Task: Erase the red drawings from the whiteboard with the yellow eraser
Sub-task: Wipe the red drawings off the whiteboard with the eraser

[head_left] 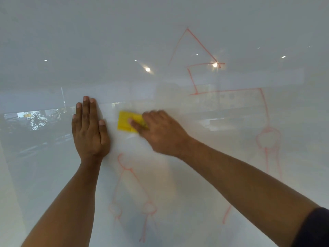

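Observation:
A glossy whiteboard [160, 32] fills the view. My right hand [160, 132] presses a yellow eraser [124, 123] flat against the board near the middle; hand and eraser are motion-blurred. My left hand [89, 127] lies flat on the board just left of the eraser, fingers together and pointing up, holding nothing. Red drawings remain: a house-like outline [195, 50] at the upper right, a stick figure [268, 139] at the right, and faint figures [131, 189] below my hands. A pale smeared patch surrounds the eraser.
The board's shiny surface reflects ceiling lights [147, 69] and a room with plants [38, 120] at the left. A dark sleeve [315, 227] shows on my right arm at the lower right corner.

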Available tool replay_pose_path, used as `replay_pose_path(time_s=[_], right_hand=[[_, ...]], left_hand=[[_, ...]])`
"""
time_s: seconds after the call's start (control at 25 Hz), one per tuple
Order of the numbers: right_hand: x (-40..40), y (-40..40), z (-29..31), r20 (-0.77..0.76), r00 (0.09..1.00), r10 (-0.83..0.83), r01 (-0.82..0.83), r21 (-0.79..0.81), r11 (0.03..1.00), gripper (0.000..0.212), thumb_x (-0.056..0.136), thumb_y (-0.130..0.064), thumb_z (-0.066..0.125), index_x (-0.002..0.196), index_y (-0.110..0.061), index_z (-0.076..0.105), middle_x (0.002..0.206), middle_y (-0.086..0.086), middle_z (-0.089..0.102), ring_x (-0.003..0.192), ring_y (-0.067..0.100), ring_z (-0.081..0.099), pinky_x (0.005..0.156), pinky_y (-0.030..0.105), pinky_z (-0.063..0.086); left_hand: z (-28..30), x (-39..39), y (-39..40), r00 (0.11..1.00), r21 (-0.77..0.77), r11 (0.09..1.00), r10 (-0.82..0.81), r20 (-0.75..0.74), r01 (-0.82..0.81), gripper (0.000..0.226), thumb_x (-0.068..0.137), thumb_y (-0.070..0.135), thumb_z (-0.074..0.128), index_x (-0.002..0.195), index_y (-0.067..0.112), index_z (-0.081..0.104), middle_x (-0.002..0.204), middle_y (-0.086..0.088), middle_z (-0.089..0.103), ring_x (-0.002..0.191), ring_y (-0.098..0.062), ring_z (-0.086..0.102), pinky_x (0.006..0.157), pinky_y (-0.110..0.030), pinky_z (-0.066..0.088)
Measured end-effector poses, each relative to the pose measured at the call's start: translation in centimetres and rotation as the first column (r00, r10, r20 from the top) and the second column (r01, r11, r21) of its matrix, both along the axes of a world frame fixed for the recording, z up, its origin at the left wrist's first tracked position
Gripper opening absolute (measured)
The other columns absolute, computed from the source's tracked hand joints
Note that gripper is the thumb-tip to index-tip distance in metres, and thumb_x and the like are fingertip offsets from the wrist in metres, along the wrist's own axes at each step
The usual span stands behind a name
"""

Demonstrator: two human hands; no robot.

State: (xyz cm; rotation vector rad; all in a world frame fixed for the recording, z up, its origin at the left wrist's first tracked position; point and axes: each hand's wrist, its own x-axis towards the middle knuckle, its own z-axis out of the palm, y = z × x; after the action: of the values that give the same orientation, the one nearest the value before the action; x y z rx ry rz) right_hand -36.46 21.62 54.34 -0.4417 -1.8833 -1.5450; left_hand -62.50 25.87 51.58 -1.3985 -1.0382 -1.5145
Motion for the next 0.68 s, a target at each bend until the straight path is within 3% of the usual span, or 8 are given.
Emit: replay_pose_path(time_s=[0.12, 0.2, 0.32, 0.4, 0.52, 0.56, 0.64, 0.68], right_hand=[[2.7, -0.1, -1.4, 0.411, 0.912, 0.007, 0.022, -0.066, 0.998, 0.046, 0.095, -0.016, 0.058, 0.14, -0.017, 0.065, 0.118, 0.018, 0.069, 0.106, 0.034, 0.063, 0.092, 0.043, 0.047], [5.9, -0.1, 3.2, 0.083, 0.997, 0.004, 0.011, -0.178, 0.984, 0.032, 0.102, -0.035, 0.06, 0.13, -0.024, 0.071, 0.113, 0.011, 0.073, 0.101, 0.031, 0.069, 0.096, 0.045, 0.055], [8.7, -0.9, 8.7, -0.573, 0.819, -0.004, -0.054, -0.084, 0.995, 0.038, 0.103, -0.033, 0.058, 0.137, -0.017, 0.067, 0.106, 0.02, 0.066, 0.088, 0.039, 0.062, 0.081, 0.042, 0.047], [8.6, -0.4, 8.8, -0.539, 0.842, -0.005, 0.022, 0.026, 0.999, 0.045, 0.102, -0.027, 0.058, 0.146, -0.016, 0.059, 0.11, 0.026, 0.062, 0.09, 0.041, 0.059, 0.077, 0.042, 0.046], [11.5, -0.9, 11.6, -0.135, 0.982, -0.129, 0.138, 0.059, 0.989, 0.047, 0.104, -0.028, 0.055, 0.15, -0.019, 0.054, 0.111, 0.027, 0.063, 0.089, 0.041, 0.06, 0.075, 0.045, 0.047], [12.7, -1.3, 13.3, -0.227, 0.96, -0.163, 0.184, 0.072, 0.98, 0.047, 0.104, -0.027, 0.053, 0.151, -0.02, 0.052, 0.111, 0.027, 0.063, 0.09, 0.042, 0.061, 0.075, 0.046, 0.047], [13.5, -1.7, 15.0, -0.65, 0.738, -0.183, 0.192, -0.057, 0.98, 0.053, 0.102, -0.027, 0.05, 0.155, -0.02, 0.047, 0.12, 0.028, 0.059, 0.102, 0.046, 0.058, 0.083, 0.047, 0.045], [13.0, -1.9, 14.8, -0.715, 0.668, -0.206, 0.194, -0.099, 0.976, 0.055, 0.101, -0.026, 0.05, 0.156, -0.02, 0.045, 0.123, 0.029, 0.057, 0.105, 0.046, 0.056, 0.085, 0.047, 0.045]], left_hand=[[-0.1, -0.1, 0.1, 1.0, 0.013, 1.0, 0.021, -0.006, -0.021, 0.062, 0.11, 0.028, 0.028, 0.169, 0.009, 0.028, 0.176, -0.009, 0.025, 0.165, -0.027, 0.019, 0.131, -0.045, 0.019], [-0.1, 0.0, 0.2, 0.999, 0.005, 0.999, 0.038, -0.01, -0.038, 0.063, 0.11, 0.028, 0.027, 0.17, 0.009, 0.025, 0.177, -0.009, 0.023, 0.165, -0.027, 0.018, 0.131, -0.046, 0.018], [0.0, 0.2, 0.2, 0.997, -0.012, 0.997, 0.071, -0.019, -0.071, 0.065, 0.108, 0.028, 0.024, 0.17, 0.009, 0.021, 0.178, -0.01, 0.018, 0.166, -0.028, 0.014, 0.132, -0.049, 0.018], [0.2, 0.3, 0.1, 0.997, -0.042, 0.997, 0.067, -0.037, -0.068, 0.067, 0.108, 0.028, 0.023, 0.171, 0.007, 0.017, 0.178, -0.012, 0.015, 0.166, -0.028, 0.011, 0.133, -0.052, 0.015], [0.7, 0.8, 0.1, 0.996, -0.041, 0.996, 0.072, -0.047, -0.074, 0.068, 0.108, 0.03, 0.023, 0.171, 0.006, 0.016, 0.178, -0.014, 0.014, 0.166, -0.03, 0.01, 0.133, -0.054, 0.014], [1.0, 1.0, 0.1, 0.996, -0.038, 0.997, 0.071, -0.05, -0.073, 0.068, 0.108, 0.03, 0.023, 0.17, 0.005, 0.016, 0.178, -0.014, 0.014, 0.166, -0.03, 0.01, 0.133, -0.054, 0.014], [1.6, 1.4, 0.2, 0.995, -0.033, 0.997, 0.064, -0.072, -0.066, 0.068, 0.108, 0.03, 0.024, 0.17, 0.004, 0.018, 0.178, -0.015, 0.015, 0.166, -0.03, 0.011, 0.134, -0.053, 0.015], [1.9, 1.6, 0.1, 0.994, -0.03, 0.997, 0.061, -0.092, -0.064, 0.068, 0.108, 0.03, 0.024, 0.17, 0.004, 0.018, 0.178, -0.015, 0.015, 0.166, -0.03, 0.012, 0.134, -0.052, 0.014]])
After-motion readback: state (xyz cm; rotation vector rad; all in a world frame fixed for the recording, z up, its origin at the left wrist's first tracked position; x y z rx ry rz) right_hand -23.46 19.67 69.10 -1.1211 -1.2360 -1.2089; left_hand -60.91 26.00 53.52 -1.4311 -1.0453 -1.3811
